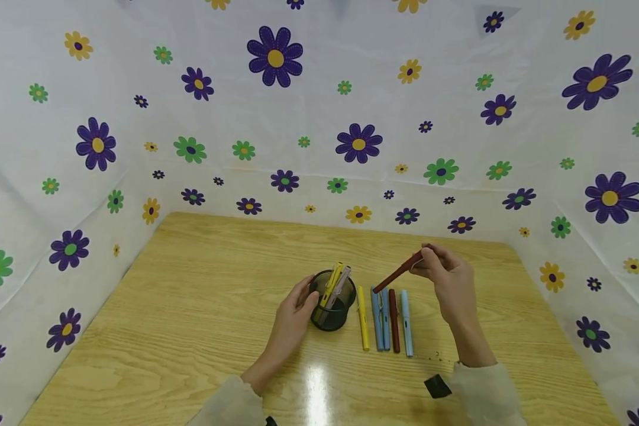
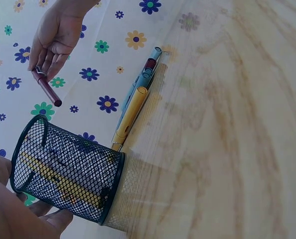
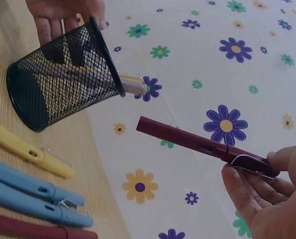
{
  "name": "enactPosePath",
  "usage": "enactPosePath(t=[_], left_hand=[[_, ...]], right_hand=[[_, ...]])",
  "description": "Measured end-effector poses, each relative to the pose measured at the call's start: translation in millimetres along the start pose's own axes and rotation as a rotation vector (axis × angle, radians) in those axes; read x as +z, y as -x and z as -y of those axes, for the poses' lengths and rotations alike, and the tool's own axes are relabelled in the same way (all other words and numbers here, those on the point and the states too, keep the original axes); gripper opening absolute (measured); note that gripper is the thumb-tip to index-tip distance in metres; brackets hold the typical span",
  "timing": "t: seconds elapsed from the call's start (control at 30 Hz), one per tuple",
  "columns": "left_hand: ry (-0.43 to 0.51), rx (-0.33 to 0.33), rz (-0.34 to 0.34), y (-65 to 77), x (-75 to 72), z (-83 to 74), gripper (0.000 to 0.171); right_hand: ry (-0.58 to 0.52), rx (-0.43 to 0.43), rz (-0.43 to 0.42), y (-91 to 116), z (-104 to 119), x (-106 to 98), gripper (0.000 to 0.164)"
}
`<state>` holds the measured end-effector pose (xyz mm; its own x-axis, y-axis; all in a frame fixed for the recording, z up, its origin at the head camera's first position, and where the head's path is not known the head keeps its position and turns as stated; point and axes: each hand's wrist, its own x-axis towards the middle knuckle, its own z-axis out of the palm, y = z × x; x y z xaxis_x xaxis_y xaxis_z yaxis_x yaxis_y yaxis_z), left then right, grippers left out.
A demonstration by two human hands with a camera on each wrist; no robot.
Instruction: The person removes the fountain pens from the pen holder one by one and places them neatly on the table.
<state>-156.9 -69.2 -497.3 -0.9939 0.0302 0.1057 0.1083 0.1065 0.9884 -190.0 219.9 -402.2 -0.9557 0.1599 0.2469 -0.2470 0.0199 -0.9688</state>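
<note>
A red pen (image 1: 396,274) is up off the table (image 1: 202,278), slanting down toward the cup (image 1: 334,322), its clip end pinched between thumb and fingers of the right hand (image 1: 452,287). The left hand (image 1: 291,315) curls thumb and fingers round the cup's side; a yellow pen (image 1: 328,290) and grey pen (image 1: 341,283) lean inside. Beside it lie another yellow pen (image 1: 363,325), two blue pens (image 1: 377,325), a second red pen (image 1: 394,325) and a pale blue pen (image 1: 406,325). Flowered cloth (image 1: 319,112) stands behind.

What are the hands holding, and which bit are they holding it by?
The right hand pinches a dark red pen by its clip end; the left hand holds the black mesh cup by its side.
</note>
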Motion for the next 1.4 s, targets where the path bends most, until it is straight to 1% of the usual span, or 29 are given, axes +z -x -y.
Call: enactPosePath(t=[0.37, 0.57, 0.77, 0.97, 1.17, 1.4], left_hand=[[0.015, -0.004, -0.001, 1.2, -0.3, -0.4, 0.050], [0.026, -0.002, -0.005, 1.8, -0.7, -2.4, 0.052], [0.026, -0.003, -0.003, 1.5, -0.2, -3.1, 0.051], [0.031, -0.013, -0.002, 1.6, 0.6, -5.0, 0.050], [0.026, -0.018, -0.003, 2.5, 0.7, -6.1, 0.050], [0.022, -0.020, 0.003, 3.4, 0.4, -7.2, 0.049]], right_hand=[[0.017, 0.029, -0.034, 3, -1, -27, 0.029], [0.025, 0.056, -0.040, 6, -2, -39, 0.027], [0.023, 0.080, -0.046, 8, -5, -48, 0.023], [0.036, 0.087, -0.041, 10, -8, -57, 0.020], [0.061, 0.116, -0.039, 10, -11, -63, 0.023], [0.101, 0.126, -0.026, 11, -13, -69, 0.022]])
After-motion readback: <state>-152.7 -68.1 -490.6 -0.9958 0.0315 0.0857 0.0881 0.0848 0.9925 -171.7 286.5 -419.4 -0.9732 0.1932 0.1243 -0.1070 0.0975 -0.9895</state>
